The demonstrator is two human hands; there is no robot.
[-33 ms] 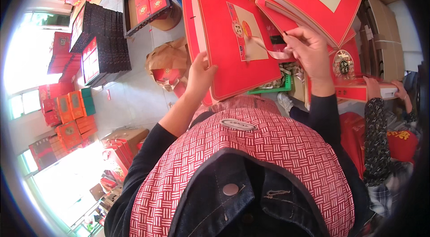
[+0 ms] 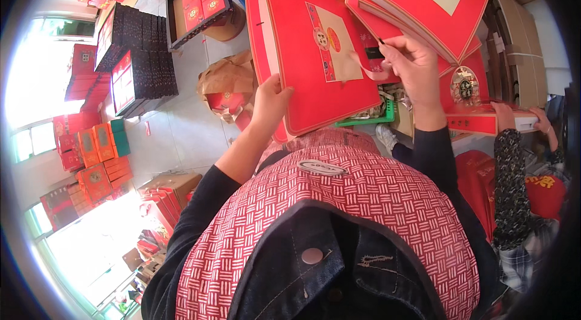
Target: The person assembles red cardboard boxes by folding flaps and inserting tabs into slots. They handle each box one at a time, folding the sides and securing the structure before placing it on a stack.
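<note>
The left hand (image 2: 269, 102) grips the red box lid (image 2: 315, 48), while the right hand (image 2: 411, 66) seemingly pinches its ribbon (image 2: 369, 72) in its fingers.

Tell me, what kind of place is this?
Probably a gift-box packing workshop. Red boxes are stacked by the wall, black trays sit piled on the floor, and the left hand holds a red box.
</note>
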